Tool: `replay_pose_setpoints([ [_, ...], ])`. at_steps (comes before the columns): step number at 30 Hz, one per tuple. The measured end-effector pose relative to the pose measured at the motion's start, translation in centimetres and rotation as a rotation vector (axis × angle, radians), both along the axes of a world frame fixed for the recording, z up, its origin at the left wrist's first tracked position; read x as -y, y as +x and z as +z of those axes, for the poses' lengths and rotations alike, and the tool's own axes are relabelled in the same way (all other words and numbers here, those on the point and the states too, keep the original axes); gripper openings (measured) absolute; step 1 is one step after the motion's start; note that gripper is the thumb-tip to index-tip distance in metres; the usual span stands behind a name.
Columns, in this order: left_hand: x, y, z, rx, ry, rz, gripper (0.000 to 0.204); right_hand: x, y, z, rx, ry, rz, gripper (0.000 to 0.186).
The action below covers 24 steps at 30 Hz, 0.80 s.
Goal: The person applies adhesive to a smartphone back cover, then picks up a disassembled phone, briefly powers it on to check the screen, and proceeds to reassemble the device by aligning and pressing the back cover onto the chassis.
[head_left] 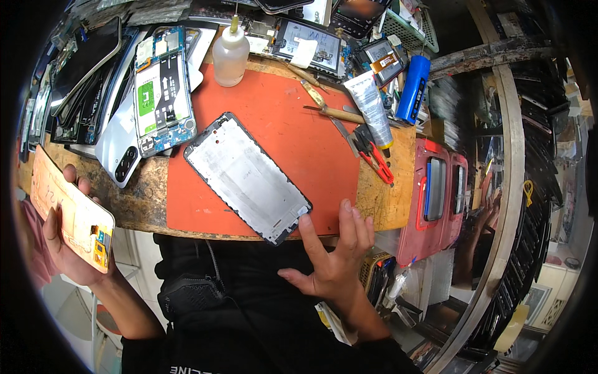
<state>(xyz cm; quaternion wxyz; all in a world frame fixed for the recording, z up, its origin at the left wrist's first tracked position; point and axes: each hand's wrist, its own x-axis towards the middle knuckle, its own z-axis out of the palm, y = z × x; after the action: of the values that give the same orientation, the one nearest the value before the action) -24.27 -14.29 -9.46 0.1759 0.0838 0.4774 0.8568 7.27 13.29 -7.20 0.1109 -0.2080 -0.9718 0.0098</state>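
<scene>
Two bare hands in view, forearms reaching in from the lower edge. At far left of the frame, in the left hand, one thin phone panel, copper-coloured on the visible face, with pen marks and a small yellow-and-blue ribbon piece near the lower end; grip closed, thumb across the face, fingertips round the far edge, panel tilted and held off the table. Right of centre, the right hand, fingers loosely spread, thumb out to the side, nothing held; index fingertip at the lower right corner of a grey, black-rimmed phone housing, impossible to tell whether pressing or barely touching. Housing lying flat at the centre, slanting from upper left to lower right on an orange mat, lowest corner at the mat's front edge.

At upper left, an opened phone with a green battery label, partly over a silver back cover. At top centre, a clear bottle with a narrow spout, standing upright. Toward upper right, a white tube, black cap downward, near a blue cylinder; close by, red-handled pliers and a wooden-handled tool.
</scene>
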Motion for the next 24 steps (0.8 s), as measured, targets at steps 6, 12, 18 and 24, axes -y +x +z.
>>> replay_pose_setpoints([
  [6, -0.2, 0.0, 0.3, 0.006, -0.033, 0.043, 0.062, -1.3, 0.8, -0.3, -0.037, -0.011, -0.115, 0.082],
  [12, -0.2, -0.2, 0.1, 0.004, -0.024, 0.016, 0.063, -0.2, -0.1, 0.5, -0.056, -0.034, -0.006, 0.079],
  [18, 0.1, -0.4, 0.1, 0.004, -0.037, 0.032, 0.062, -0.8, 0.2, 0.0, 0.009, 0.007, -0.046, 0.079],
  [24, -0.2, -0.3, 0.3, -0.011, -0.023, 0.022, 0.061, -1.8, -0.1, 0.5, -0.024, 0.007, -0.081, 0.082],
])
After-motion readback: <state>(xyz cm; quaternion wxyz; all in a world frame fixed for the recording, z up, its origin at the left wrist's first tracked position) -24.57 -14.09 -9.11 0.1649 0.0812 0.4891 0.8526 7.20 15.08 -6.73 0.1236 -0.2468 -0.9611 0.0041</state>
